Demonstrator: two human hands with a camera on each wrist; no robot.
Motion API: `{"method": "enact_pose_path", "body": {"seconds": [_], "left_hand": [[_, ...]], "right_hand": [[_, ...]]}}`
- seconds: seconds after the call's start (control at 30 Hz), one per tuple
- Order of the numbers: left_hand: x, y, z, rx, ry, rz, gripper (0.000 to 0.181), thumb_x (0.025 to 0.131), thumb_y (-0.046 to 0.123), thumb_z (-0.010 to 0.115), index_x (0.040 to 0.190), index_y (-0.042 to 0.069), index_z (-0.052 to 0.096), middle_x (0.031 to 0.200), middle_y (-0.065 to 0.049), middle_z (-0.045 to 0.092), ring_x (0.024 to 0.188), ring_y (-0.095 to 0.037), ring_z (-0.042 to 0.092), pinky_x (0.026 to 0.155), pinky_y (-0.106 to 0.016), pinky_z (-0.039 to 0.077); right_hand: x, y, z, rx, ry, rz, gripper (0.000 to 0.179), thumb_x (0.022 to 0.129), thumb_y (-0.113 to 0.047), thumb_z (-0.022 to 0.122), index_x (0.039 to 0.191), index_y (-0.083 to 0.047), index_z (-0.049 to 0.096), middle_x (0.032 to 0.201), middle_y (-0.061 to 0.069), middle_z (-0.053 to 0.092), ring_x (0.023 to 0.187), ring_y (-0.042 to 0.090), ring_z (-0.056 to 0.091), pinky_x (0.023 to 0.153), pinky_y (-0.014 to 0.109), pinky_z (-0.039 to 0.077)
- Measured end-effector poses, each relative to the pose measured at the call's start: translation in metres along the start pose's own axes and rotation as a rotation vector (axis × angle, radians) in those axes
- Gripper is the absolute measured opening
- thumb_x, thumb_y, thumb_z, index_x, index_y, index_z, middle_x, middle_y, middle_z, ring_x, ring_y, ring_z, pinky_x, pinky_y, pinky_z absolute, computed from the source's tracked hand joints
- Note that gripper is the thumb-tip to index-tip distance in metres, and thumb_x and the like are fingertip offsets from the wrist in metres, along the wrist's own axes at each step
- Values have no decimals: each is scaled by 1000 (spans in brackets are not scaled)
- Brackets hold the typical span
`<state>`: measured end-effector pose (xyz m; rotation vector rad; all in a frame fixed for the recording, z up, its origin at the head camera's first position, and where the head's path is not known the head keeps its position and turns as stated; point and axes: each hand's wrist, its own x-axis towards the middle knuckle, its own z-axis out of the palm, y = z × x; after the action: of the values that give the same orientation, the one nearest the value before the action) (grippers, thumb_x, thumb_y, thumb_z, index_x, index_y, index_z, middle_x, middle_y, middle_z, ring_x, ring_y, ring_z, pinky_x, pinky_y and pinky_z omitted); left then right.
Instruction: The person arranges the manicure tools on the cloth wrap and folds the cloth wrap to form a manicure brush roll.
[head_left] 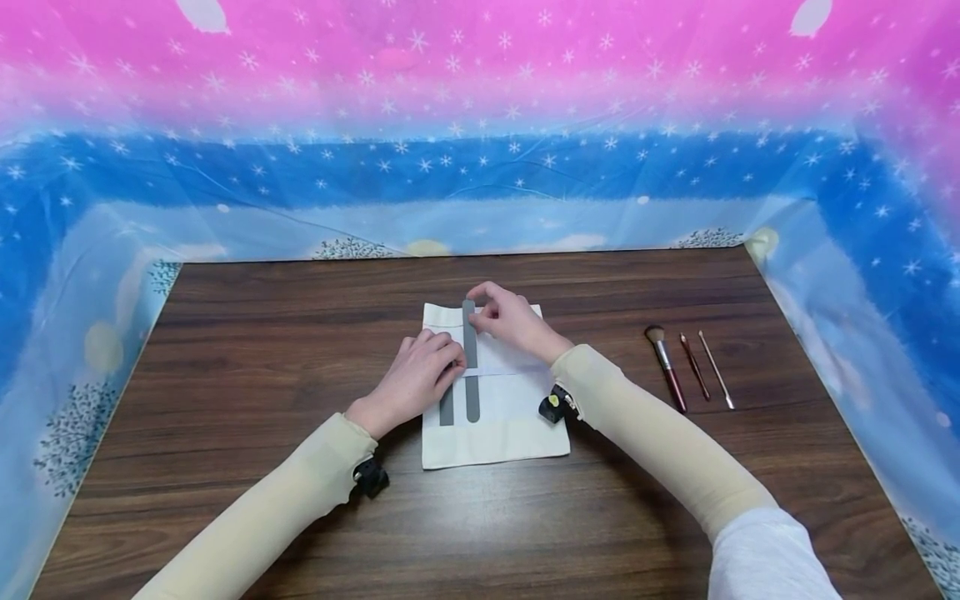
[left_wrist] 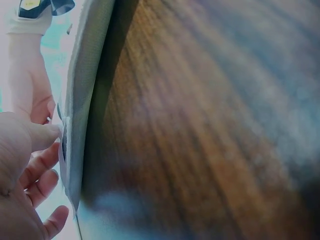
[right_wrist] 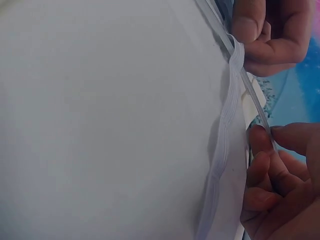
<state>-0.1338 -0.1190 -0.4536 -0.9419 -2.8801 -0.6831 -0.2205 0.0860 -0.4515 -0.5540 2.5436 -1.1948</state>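
A white fabric roll [head_left: 510, 442] lies spread out, a white elastic band [head_left: 510, 372] running across it. One long grey nail file [head_left: 471, 342] passes under the band. My right hand [head_left: 513, 321] pinches this file near its far end; the right wrist view shows the file [right_wrist: 257, 100] edge-on between thumb and fingers. My left hand [head_left: 420, 371] pinches the elastic band [right_wrist: 235, 65] close beside the file, lifting it into a small loop. A second grey file [head_left: 446, 408] lies to the left, its upper part hidden behind my left hand.
To the right on the dark wooden table [head_left: 300, 292] lie a makeup brush [head_left: 666, 367], a thin reddish-brown tool [head_left: 694, 367] and a slim metal tool [head_left: 716, 369] with a flat tip. A patterned cloth curtain [head_left: 480, 167] surrounds the table's back and sides.
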Motion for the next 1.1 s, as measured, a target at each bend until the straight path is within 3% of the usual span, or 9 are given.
{"method": "enact_pose_path", "body": {"seconds": [0.6, 1.1], "left_hand": [[0, 3, -1, 13, 0, -9, 11, 103, 15, 67, 93, 17, 66, 95, 2, 59, 93, -24, 49, 78, -42, 36], [1, 2, 1, 23, 1, -14, 11, 103, 15, 67, 92, 18, 66, 93, 2, 59, 94, -25, 51, 77, -43, 37]], "right_hand": [[-16, -6, 1, -34, -53, 6, 34, 105, -18, 64, 137, -10, 56, 93, 3, 73, 86, 20, 64, 77, 32, 46], [-26, -7, 4, -19, -85, -6, 32, 104, -15, 65, 133, -7, 57, 92, 4, 72, 77, 15, 61, 73, 29, 46]]}}
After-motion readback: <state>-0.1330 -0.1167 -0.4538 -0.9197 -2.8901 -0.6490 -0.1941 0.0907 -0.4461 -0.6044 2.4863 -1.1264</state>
